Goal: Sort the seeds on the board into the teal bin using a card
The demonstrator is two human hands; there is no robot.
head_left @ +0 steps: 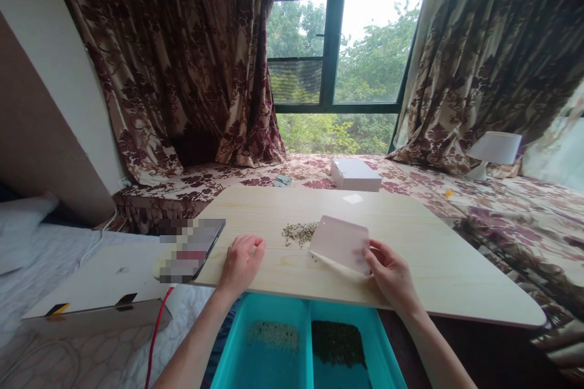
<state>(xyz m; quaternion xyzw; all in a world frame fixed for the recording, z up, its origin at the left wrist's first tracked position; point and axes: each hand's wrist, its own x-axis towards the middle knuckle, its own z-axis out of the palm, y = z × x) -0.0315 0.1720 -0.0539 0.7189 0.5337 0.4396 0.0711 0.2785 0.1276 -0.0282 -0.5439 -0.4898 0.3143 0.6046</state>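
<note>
Bin [381, 346], turquoise, has two compartments: pale grains [274, 335] left, dark ones [340, 340] right. On one wood-grained table [433, 267], the left hand [244, 261] rests loosely curled; its contents I cannot tell. The right hand [390, 270] pinches one translucent, round-cornered sheet [340, 243] at the edge of one greenish bean heap [296, 233]. Beyond: one white box [356, 174].

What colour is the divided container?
The divided container is turquoise, best seen in the head view.
</note>
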